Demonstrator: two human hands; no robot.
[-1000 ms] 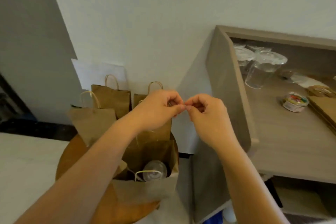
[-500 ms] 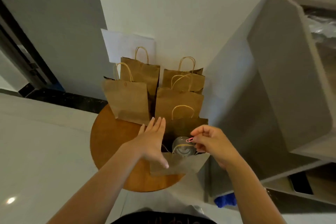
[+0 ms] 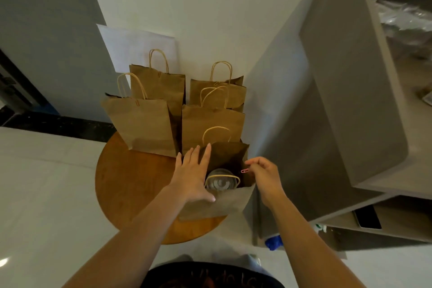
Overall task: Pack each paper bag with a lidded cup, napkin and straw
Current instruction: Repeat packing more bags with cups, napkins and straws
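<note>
Centre of the frame, low down: the open paper bag [image 3: 217, 203] stands at the near edge of the round wooden table [image 3: 131, 184], mouth gaping, and the lidded cup [image 3: 219, 182] sits inside it with a twine handle draped across its dome. The left hand [image 3: 192, 175] lies flat, fingers straight, against the bag's left wall. The right hand [image 3: 264, 177] hovers at the bag's right rim, fingertips pinching a small pink paper clip [image 3: 244, 170] just over the opening.

Here's the risk: that clip is tiny and held only at its end, so a slip would likely drop it into the bag beside the cup. The bag is also soft; a hard push from the flat hand could buckle the wall or nudge the bag towards the table's near edge, which it already overhangs a little. No napkin or straw shows in there from this angle, so closing it now might seal an incomplete order.

Four more bags [image 3: 145, 124] stand shut behind, upper centre, against the wall; crowding back could topple them.
</note>
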